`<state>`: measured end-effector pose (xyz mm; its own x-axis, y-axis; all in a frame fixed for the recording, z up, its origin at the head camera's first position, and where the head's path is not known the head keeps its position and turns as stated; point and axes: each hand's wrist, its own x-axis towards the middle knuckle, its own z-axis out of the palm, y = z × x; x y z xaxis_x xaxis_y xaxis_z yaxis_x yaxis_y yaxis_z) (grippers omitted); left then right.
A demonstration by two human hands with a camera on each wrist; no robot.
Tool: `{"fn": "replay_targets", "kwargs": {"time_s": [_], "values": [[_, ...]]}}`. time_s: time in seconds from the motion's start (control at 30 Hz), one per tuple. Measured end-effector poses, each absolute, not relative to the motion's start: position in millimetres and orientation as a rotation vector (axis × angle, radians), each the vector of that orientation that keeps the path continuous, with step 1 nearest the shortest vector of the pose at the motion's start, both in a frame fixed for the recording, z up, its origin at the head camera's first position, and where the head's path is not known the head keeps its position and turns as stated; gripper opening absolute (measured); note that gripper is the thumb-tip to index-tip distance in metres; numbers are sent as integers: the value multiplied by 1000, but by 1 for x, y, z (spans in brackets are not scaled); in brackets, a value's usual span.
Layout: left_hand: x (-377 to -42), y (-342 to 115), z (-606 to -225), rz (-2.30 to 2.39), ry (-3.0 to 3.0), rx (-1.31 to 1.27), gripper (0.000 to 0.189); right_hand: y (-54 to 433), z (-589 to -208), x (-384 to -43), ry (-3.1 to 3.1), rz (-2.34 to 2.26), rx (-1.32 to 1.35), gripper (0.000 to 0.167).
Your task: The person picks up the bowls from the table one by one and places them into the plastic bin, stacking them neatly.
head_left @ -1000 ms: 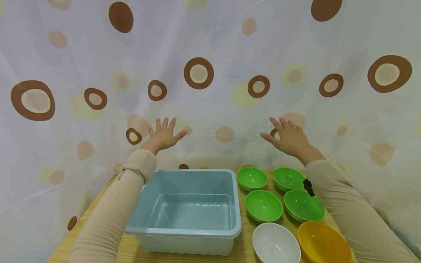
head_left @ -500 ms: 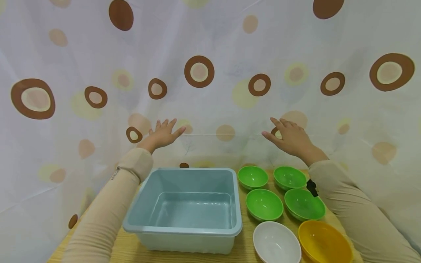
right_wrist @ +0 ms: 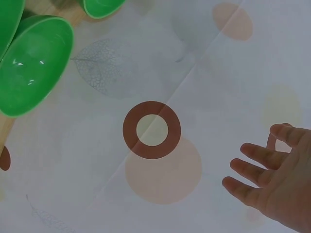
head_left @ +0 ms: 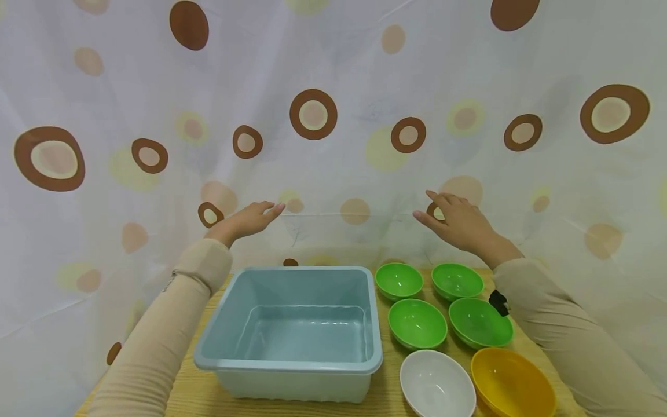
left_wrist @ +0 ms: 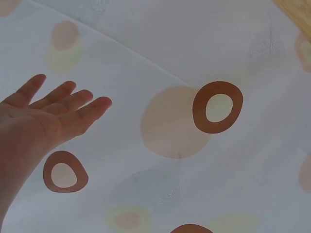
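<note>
My left hand (head_left: 247,222) is held up in the air beyond the left back corner of a light blue plastic basin (head_left: 307,336), with nothing in it. In the left wrist view its fingers (left_wrist: 80,104) are extended. My right hand (head_left: 458,223) hovers above and behind the green bowls, also holding nothing, and its fingers (right_wrist: 250,194) are spread in the right wrist view. Right of the basin stand several green bowls (head_left: 417,325) in two rows. Nearer to me are a white bowl (head_left: 438,385) and a yellow bowl (head_left: 513,383). The basin has nothing inside.
Everything stands on a wooden table (head_left: 195,385). A white curtain (head_left: 333,174) with brown and yellow circles hangs right behind the table's back edge. The bowls sit close together, with a narrow gap between them and the basin.
My left hand has sunk a little, moved left and turned, its fingers less spread in view. My right hand's fingers have drawn closer together. Basin and bowls stay where they were.
</note>
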<state>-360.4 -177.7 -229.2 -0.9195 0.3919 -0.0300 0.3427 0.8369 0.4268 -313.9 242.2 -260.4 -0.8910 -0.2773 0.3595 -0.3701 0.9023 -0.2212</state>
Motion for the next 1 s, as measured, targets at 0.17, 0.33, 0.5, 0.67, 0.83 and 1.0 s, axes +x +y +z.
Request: {"fn": "replay_targets", "kwargs": {"time_s": [0.17, 0.33, 0.5, 0.67, 0.83, 1.0], "values": [[-356, -185, -229, 668, 2861, 546, 73, 244, -263, -309, -2748, 466, 489, 78], [-351, -190, -229, 679, 2851, 589, 71, 243, -266, -304, -2759, 505, 483, 78], [-343, -195, -230, 698, 2835, 608, 70, 241, -265, -299, -2772, 529, 477, 77], [-335, -202, -231, 731, 2802, 557, 73, 238, -267, -293, -2754, 533, 517, 72], [-330, -209, -233, 758, 2797, 529, 77, 235, -271, -287, -2759, 534, 531, 72], [-325, -220, -237, 761, 2792, 497, 79, 230, -273, -282, -2763, 547, 536, 71]]}}
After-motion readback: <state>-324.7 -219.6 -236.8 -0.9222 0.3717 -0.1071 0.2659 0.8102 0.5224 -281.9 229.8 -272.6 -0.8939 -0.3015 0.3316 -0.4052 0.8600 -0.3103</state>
